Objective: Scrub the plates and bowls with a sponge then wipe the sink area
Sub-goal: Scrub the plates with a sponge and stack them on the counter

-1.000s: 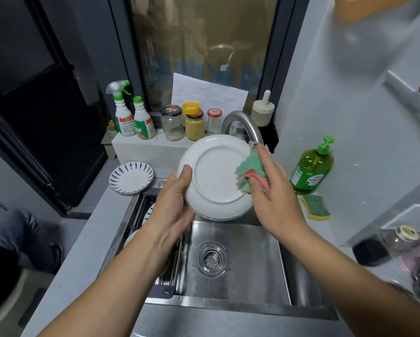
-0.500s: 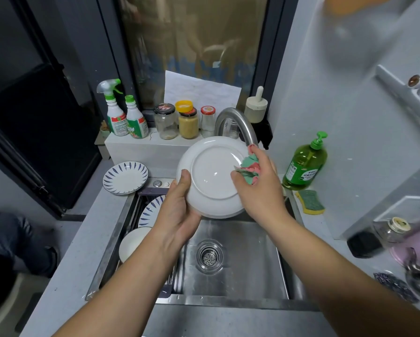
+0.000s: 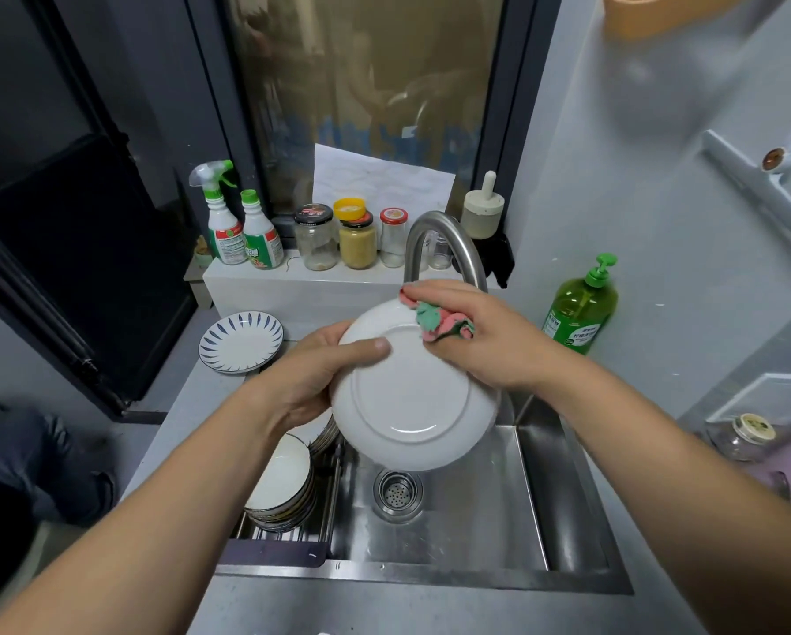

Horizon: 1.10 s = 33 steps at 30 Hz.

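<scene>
Spray bottles (image 3: 240,224): two were stood side by side on the ledge (image 3: 256,286) at the back left.
Patterned plate (image 3: 241,342): it was laid flat on the surface, just left of the sink (image 3: 544,488).
Stacked dishes (image 3: 283,488): they were leaned in the rack (image 3: 288,536) at the left part of the sink, below the left hand.
Left hand (image 3: 311,382): it was curled round the left rim of the white plate, with the thumb laid on the underside; the other fingers were hidden behind.
White plate (image 3: 412,387): it was held tilted above the sink, over the drain (image 3: 398,490), with the underside turned to the camera.
Scrubbing cloth (image 3: 444,320): pink and green, it was bunched and pressed on the upper right rim of the white plate.
Right hand (image 3: 489,341): its fingers were closed round the scrubbing cloth.
Faucet (image 3: 444,249): its curved neck was seen just behind the right hand.
Soap bottle (image 3: 581,309): it was stood upright on the surface at the right, near the wall.
</scene>
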Motion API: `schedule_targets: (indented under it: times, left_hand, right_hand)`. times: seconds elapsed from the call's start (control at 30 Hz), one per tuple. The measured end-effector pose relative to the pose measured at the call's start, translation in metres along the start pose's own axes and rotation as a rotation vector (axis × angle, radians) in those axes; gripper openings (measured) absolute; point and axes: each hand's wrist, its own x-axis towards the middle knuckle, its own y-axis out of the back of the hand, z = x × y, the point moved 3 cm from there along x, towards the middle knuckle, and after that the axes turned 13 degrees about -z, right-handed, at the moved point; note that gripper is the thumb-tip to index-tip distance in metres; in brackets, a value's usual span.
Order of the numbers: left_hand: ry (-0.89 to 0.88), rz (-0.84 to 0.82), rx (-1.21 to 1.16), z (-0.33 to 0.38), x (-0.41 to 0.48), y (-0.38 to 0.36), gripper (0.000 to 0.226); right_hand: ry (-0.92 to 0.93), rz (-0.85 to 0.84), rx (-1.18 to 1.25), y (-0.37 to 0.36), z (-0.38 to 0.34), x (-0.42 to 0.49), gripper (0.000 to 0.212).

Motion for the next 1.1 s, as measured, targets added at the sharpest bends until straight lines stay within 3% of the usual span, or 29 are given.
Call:
schedule_targets:
  times: [0.13, 0.23, 0.43, 0.6, 0.67, 0.77, 0.9, 0.97, 1.1]
  left_hand:
    - [-0.105, 0.187, -0.107, -0.005, 0.004, 0.002, 0.055]
    - [-0.174, 0.329, -0.294, -0.01, 0.005, 0.007, 0.039]
    - [-0.145, 0.366, -0.463, -0.026, 0.002, -0.008, 0.035]
    - [-0.188, 0.368, -0.411, -0.027, 0.006, -0.016, 0.042]
    - [-0.2, 0.397, -0.458, -0.026, 0.009, -0.015, 0.045]
    - [-0.217, 0.479, -0.578, -0.028, 0.011, -0.014, 0.069]
    - [-0.178, 0.487, -0.676, -0.032, 0.01, -0.024, 0.039]
    - [-0.17, 0.457, -0.688, -0.036, 0.011, -0.032, 0.037]
    - [-0.175, 0.449, -0.665, -0.04, 0.015, -0.042, 0.047]
  right_hand:
    - [-0.055, 0.166, -0.188, -0.014, 0.012, -0.004, 0.058]
    - [-0.086, 0.257, -0.166, -0.04, 0.013, -0.021, 0.06]
    - [-0.053, 0.261, -0.362, -0.082, 0.023, -0.032, 0.058]
    - [-0.074, 0.437, 0.005, -0.03, 0.038, -0.013, 0.048]
    - [-0.053, 0.433, -0.036, -0.035, 0.032, -0.017, 0.05]
    - [-0.042, 0.338, -0.244, -0.072, 0.023, -0.032, 0.059]
    - [-0.008, 0.262, -0.313, -0.101, 0.023, -0.039, 0.062]
    - [0.003, 0.341, -0.249, -0.088, 0.023, -0.033, 0.06]
    - [-0.043, 0.605, 0.124, -0.057, 0.02, -0.019, 0.048]
